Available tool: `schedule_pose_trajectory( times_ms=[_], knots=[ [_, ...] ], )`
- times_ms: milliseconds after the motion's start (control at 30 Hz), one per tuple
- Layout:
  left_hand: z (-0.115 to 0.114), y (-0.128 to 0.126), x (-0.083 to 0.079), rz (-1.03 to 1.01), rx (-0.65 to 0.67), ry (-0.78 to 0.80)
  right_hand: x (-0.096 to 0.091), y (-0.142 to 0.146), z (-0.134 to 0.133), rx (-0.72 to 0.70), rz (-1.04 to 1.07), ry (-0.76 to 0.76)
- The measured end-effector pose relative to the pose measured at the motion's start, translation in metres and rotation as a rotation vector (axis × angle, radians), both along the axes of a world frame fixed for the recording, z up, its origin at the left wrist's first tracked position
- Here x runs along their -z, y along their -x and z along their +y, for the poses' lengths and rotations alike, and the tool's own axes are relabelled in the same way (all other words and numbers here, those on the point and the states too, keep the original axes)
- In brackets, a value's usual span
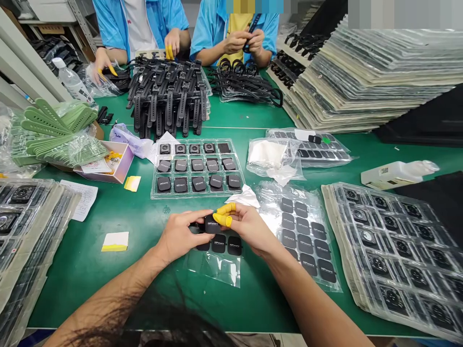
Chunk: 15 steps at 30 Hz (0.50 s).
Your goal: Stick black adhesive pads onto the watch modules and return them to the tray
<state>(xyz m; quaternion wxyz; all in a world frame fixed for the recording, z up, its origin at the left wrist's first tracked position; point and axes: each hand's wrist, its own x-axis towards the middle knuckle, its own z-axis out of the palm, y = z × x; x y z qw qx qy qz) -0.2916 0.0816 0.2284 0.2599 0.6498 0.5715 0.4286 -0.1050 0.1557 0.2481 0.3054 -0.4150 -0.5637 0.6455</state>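
Observation:
My left hand (pixel 175 236) is closed around a small watch case, gripping it by its edges between thumb and fingers. A black square sticker (pixel 212 224) with pale lettering covers its face. Yellow finger cots sit on my right hand (pixel 248 225), whose thumb and finger pinch the sticker's upper right corner. Just below both hands, a clear film sheet (pixel 217 272) carries a row of similar black stickers. Beyond them lies a clear tray (pixel 195 194) of watch cases; most are covered by the lettered squares, and several at the back show bare dark backs.
Another sticker sheet (pixel 306 243) lies right of my hands. Stacked watch trays flank me at left (pixel 43 250) and right (pixel 347 250). A white bottle (pixel 394 174) lies at right. Green straps (pixel 68 125) are piled at left. Two people in blue handle black straps (pixel 170 96) opposite.

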Motion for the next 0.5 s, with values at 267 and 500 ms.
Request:
schedule_pose_trajectory(
  times_ms=[267, 500],
  knots=[
    [0.0017, 0.0003, 0.0011, -0.017, -0.004, -0.001, -0.001, 0.0008, -0.0005, -0.012, -0.042, -0.021],
    [0.0009, -0.0009, 0.001, -0.138, -0.013, 0.083, -0.0005, -0.0033, -0.0011, 0.076, -0.28, -0.402]
  ],
)
